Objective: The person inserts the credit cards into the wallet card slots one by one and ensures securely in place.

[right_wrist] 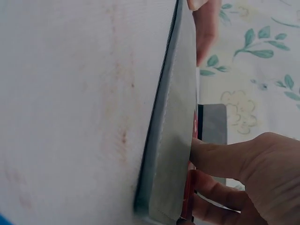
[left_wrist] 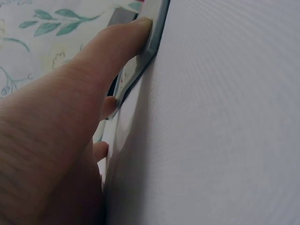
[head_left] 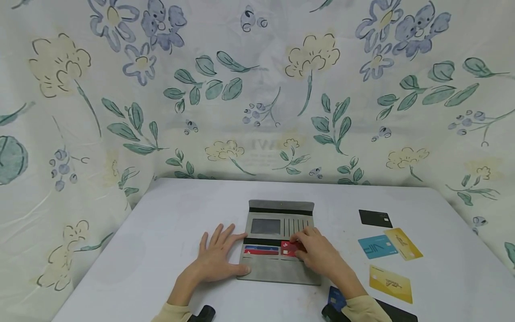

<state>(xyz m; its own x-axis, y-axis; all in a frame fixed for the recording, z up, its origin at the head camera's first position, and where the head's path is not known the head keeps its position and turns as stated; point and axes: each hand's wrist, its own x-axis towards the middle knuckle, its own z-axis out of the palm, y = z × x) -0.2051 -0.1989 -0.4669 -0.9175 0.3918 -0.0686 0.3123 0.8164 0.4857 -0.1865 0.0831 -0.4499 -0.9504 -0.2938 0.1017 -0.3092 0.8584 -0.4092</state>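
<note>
The right hand [head_left: 319, 251] partly hides the red card [head_left: 287, 248]; the head view's bottom edge cuts off both sleeves [head_left: 172, 313]; print on the lower yellow card [head_left: 389, 286] is illegibly small.

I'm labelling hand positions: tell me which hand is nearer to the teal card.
Right. The right hand is at the right side of the wallet, left of the teal card; the left hand is farther off, at the wallet's left edge.
</note>
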